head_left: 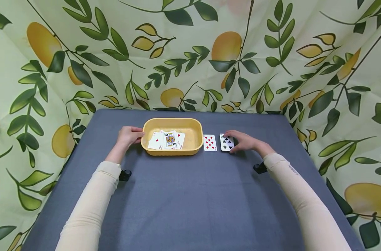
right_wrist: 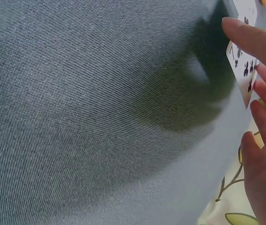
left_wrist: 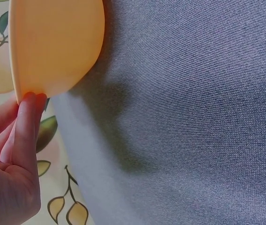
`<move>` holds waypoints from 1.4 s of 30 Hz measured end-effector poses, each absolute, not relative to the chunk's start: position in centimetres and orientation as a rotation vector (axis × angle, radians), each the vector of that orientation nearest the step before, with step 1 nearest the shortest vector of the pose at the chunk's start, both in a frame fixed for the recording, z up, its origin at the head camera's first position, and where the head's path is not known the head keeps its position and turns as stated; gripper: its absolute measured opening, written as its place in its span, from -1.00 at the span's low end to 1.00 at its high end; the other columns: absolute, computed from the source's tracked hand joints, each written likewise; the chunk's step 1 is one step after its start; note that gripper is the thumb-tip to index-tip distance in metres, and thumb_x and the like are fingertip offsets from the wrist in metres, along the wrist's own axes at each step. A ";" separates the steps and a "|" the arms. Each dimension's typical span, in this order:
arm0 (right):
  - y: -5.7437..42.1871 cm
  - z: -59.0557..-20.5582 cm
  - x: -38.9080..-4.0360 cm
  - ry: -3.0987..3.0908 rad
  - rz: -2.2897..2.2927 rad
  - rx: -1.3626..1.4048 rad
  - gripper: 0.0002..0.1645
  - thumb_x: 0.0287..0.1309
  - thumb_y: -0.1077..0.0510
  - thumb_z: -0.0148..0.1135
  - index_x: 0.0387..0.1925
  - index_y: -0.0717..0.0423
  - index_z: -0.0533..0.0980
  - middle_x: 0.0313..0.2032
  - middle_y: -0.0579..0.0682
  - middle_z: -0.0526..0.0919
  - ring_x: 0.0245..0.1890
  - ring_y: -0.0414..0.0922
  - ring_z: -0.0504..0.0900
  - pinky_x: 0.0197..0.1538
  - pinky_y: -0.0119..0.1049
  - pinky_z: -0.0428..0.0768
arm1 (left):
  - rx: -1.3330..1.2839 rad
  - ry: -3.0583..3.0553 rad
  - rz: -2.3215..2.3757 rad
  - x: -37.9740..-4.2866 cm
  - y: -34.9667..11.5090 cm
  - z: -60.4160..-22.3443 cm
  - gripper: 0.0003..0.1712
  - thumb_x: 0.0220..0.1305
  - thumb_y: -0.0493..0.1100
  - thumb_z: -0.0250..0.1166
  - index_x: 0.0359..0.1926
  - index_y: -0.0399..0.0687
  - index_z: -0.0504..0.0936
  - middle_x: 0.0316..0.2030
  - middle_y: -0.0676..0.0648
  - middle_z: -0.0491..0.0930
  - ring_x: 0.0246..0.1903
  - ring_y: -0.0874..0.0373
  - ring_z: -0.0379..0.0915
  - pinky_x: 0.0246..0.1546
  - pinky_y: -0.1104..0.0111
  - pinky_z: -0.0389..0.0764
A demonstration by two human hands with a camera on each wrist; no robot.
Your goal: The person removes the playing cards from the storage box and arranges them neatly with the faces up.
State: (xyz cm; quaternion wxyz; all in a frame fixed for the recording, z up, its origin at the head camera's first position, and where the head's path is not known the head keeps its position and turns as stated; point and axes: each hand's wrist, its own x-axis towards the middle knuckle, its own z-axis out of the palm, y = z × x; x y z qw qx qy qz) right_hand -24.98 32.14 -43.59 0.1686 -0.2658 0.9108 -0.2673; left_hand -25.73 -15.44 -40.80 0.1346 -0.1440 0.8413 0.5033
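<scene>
At the back of the table, my left hand [head_left: 127, 137] pinches the left end of a yellow oval tub [head_left: 171, 152]. In the left wrist view, thumb and fingers meet on the tub's rim [left_wrist: 14, 56]. Several playing cards [head_left: 157, 140] lie loosely piled inside it, a king [head_left: 169, 138] on top. My right hand [head_left: 245, 142] holds a clubs card [head_left: 226, 142] by its edges, fingers at the far side and thumb at the near side. The right wrist view shows that card [right_wrist: 243, 65] face up and slanted. A diamonds card [head_left: 210, 143] lies face up between the tub and the clubs card.
A grey-blue cloth [head_left: 190, 195] covers the table. A curtain [head_left: 190, 69] printed with leaves and fruit hangs behind and along both sides. Dark wrist cameras [head_left: 125, 175] sit below both forearms.
</scene>
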 end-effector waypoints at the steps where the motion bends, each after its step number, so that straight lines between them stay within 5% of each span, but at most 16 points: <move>1: 32.1 -43.7 -25.0 2.582 -0.761 -0.755 -0.16 -0.02 0.24 0.50 0.28 0.34 0.33 0.33 0.34 0.25 0.35 0.26 0.17 0.38 0.17 0.15 | -0.418 2.438 1.456 -25.8 -15.4 -40.9 -0.56 0.32 -0.23 0.29 0.16 -0.34 0.55 0.13 -0.31 0.50 -0.24 0.17 0.57 -0.22 0.43 0.68; 17: 31.9 -44.9 -25.3 2.545 -0.730 -0.688 -0.20 0.03 0.21 0.48 0.29 0.27 0.34 0.35 0.31 0.23 0.36 0.24 0.15 0.37 0.20 0.14 | -0.415 2.415 1.477 -25.8 -15.5 -41.1 -0.57 0.31 -0.24 0.29 0.16 -0.33 0.56 0.13 -0.30 0.51 -0.20 0.13 0.57 -0.23 0.44 0.68; 25: 31.9 -44.9 -25.5 2.507 -0.749 -0.670 -0.18 0.05 0.22 0.46 0.32 0.27 0.31 0.39 0.31 0.16 0.40 0.25 0.07 0.40 0.21 0.07 | -0.401 2.423 1.479 -25.9 -15.4 -41.3 -0.56 0.30 -0.24 0.32 0.15 -0.35 0.56 0.10 -0.33 0.53 -0.34 0.24 0.56 -0.21 0.38 0.69; 37: 32.5 -45.5 -24.6 2.643 -0.897 -0.567 -0.11 0.03 0.13 0.48 0.34 0.28 0.29 0.34 0.30 0.26 0.37 0.23 0.16 0.39 0.18 0.14 | -0.393 2.416 1.526 -25.6 -15.4 -41.0 -0.59 0.32 -0.28 0.26 0.15 -0.38 0.55 0.09 -0.35 0.53 -0.18 0.08 0.60 -0.15 0.38 0.67; 42: 32.1 -44.6 -23.5 2.614 -1.173 -0.481 -0.15 0.10 0.25 0.42 0.33 0.45 0.22 0.32 0.39 0.26 0.35 0.27 0.18 0.39 0.19 0.15 | -0.391 2.410 1.531 -25.8 -15.5 -41.1 -0.59 0.32 -0.28 0.26 0.15 -0.39 0.55 0.09 -0.36 0.52 -0.12 0.02 0.60 -0.22 0.43 0.68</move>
